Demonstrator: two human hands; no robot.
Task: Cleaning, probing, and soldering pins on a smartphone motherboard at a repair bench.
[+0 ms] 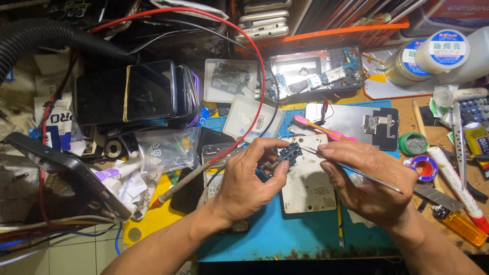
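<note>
Blue and small, the circuit board (289, 153) sits pinched between the thumb and fingertips of the left hand (248, 179), held up just above a worn white metal plate (307, 183) that lies on the blue work mat (300, 234). The right hand (367, 178) is closed around a pair of thin metal tweezers (351, 170), thumb and forefinger pressing the shafts, and the tips touch or nearly touch the board's right edge. The step in hand looks like picking at or lifting a tiny part on the board; I judge it is under way, not finished, since the tips are at the board. What comes next calls for a steady left-hand hold and a fine, light squeeze at the tweezer tips, with the board kept tilted toward the eye.

Round about, the bench is crowded. A red wire (254, 61) arcs down from the top and ends close behind the left fingers, near enough to snag. A pink toothbrush (321, 128) lies just beyond the board. To the right stand a solder spool (424, 168), a green tin (413, 143), a white marker pen (456, 186) and an orange lighter (464, 228). On the left lies a stack of phones (135, 94) bound with a rubber band, and a clear plastic bag (168, 148).
</note>
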